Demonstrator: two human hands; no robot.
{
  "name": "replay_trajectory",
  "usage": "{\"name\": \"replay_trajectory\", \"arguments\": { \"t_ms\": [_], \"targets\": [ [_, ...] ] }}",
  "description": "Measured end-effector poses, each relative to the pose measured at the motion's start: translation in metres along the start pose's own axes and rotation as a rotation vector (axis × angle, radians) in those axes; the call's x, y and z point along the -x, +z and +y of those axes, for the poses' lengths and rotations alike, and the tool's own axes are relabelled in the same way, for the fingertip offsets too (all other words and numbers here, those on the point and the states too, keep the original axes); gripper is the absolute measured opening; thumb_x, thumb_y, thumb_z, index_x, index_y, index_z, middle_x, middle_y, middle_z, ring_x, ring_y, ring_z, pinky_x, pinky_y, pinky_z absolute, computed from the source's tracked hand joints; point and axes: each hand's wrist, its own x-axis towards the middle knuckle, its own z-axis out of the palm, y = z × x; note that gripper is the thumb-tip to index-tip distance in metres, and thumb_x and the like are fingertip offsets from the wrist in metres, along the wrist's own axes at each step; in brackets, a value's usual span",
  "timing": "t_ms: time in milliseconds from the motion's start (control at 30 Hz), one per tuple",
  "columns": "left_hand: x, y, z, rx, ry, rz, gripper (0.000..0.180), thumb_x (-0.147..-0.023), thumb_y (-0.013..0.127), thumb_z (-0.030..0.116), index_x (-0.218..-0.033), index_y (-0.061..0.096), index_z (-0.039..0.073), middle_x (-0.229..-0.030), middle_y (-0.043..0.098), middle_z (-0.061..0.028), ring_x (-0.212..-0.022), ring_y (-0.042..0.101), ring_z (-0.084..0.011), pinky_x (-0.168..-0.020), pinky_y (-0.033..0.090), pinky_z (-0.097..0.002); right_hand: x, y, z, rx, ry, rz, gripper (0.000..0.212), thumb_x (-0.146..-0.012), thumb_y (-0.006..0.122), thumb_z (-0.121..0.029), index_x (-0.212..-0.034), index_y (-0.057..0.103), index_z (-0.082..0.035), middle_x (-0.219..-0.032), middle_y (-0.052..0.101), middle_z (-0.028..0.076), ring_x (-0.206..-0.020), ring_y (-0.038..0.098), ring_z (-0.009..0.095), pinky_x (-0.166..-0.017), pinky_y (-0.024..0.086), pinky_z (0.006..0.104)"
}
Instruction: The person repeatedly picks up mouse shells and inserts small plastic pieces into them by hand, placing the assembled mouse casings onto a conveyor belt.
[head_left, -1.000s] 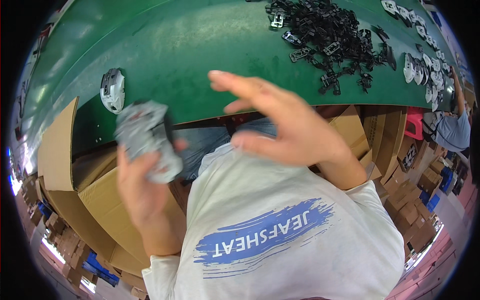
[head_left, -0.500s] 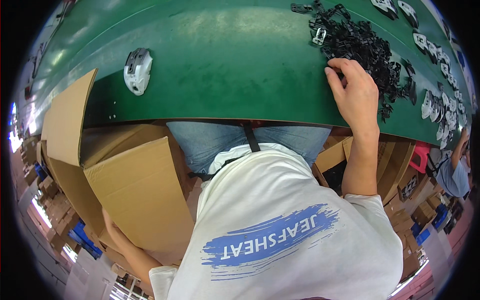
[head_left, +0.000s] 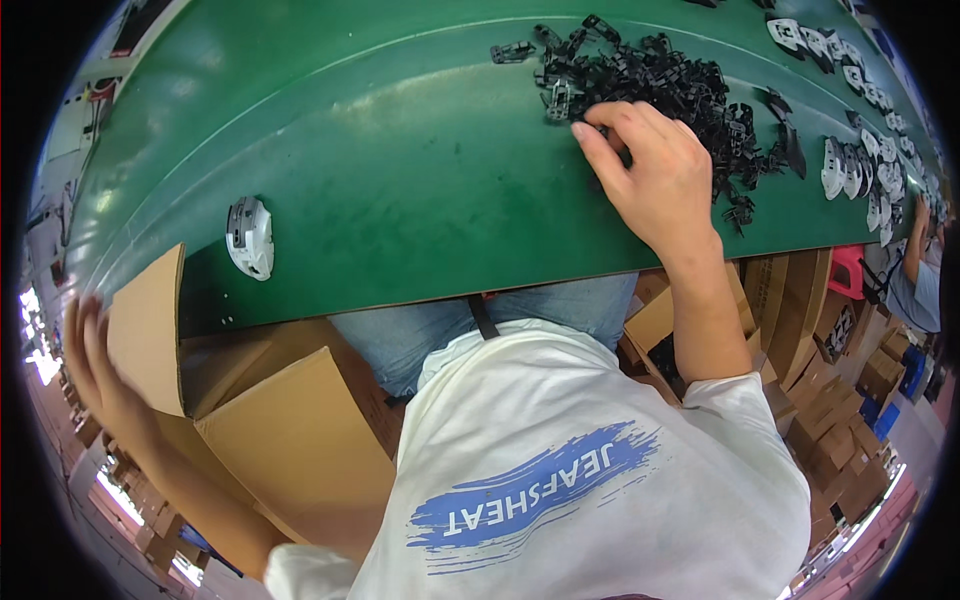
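My right hand (head_left: 655,170) is curled at the near edge of a heap of black plastic clips (head_left: 665,85). Its thumb and forefinger tips nearly meet, and what may be between them is hidden. Close by the fingertips lies a paler grey clip (head_left: 559,100). At the far left my left hand (head_left: 105,375) is raised beside the upright flap of an open cardboard box (head_left: 295,440). Its fingers are spread, somewhat blurred, with nothing seen in them. A white shell with a dark grey insert (head_left: 250,238) lies on the green table (head_left: 420,200) at left.
Rows of white shells (head_left: 865,175) stand on the table's right side, with another person's arm (head_left: 915,245) beyond. Right of my legs stand more cardboard boxes (head_left: 790,310) and a pink stool (head_left: 848,270). The table's near edge runs across my lap.
My left hand has come up from beside the box to its outer flap. My right hand has shifted slightly toward the grey clip. The whole view has swung.
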Motion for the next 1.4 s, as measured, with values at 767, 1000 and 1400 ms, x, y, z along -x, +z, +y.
{"name": "replay_trajectory", "arguments": {
  "t_ms": [767, 1000, 1400],
  "targets": [
    [-0.117, 0.480, 0.193, -0.012, 0.315, -0.342, 0.064, -0.100, 0.074, 0.036, -0.154, 0.056, 0.007, -0.141, 0.060, -0.0285, -0.132, 0.058, -0.0472, -0.112, 0.049, -0.0557, -0.012, 0.019, -0.013, -0.107, -0.135, -0.073, 0.015, -0.088, 0.082, -0.009, -0.100, 0.075, -0.012, -0.091, 0.070, 0.001, -0.081, 0.065, 0.022, -0.080, 0.047, 0.0389],
    [-0.028, 0.328, 0.096, 0.995, -0.291, -0.200, 0.061, -0.110, 0.068, 0.038, -0.154, 0.053, -0.002, -0.133, 0.069, -0.0091, -0.117, 0.064, -0.0165, -0.105, 0.048, -0.0335, -0.025, 0.027, -0.004, -0.028, -0.084, 0.048, 0.008, -0.091, 0.080, -0.015, -0.095, 0.076, -0.011, -0.085, 0.072, 0.003, -0.077, 0.069, 0.025, -0.077, 0.049, 0.0410],
    [0.140, 0.262, 0.045, 1.864, -0.751, -0.552, 0.049, -0.120, 0.042, 0.038, -0.155, 0.053, 0.006, -0.148, 0.066, -0.0144, -0.133, 0.066, -0.0293, -0.106, 0.058, -0.0508, -0.073, 0.038, -0.026, 0.200, -0.088, -0.343, 0.017, -0.093, 0.077, -0.022, -0.101, 0.071, -0.008, -0.093, 0.076, 0.009, -0.087, 0.074, 0.032, -0.081, 0.055, 0.0471]
  ]
}}
